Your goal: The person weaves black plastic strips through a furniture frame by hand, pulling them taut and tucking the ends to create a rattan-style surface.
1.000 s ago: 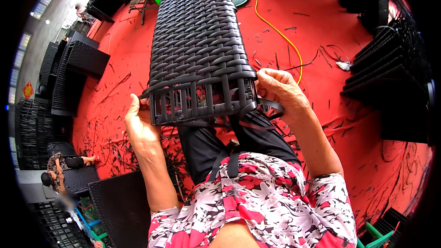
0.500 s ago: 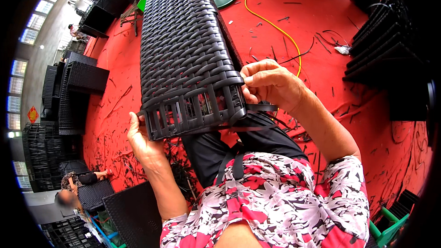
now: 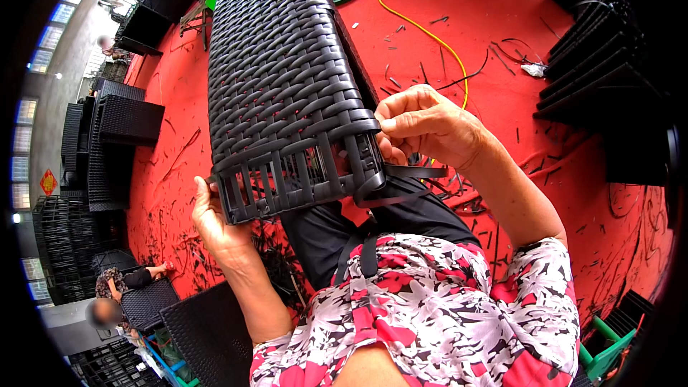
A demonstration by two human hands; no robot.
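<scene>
Woven panel (image 3: 287, 79) lies across my lap, stiff frame, likely light. Left hand (image 3: 218, 226) cups its bottom corner, fingers curled closed. Right hand (image 3: 426, 129) pinches the flat, bendy black strip (image 3: 401, 170) at the edge.

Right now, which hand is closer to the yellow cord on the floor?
Right. The right hand is at the woven panel's near right corner, just below the yellow cord; the left hand grips the panel's left corner, farther away.
</scene>
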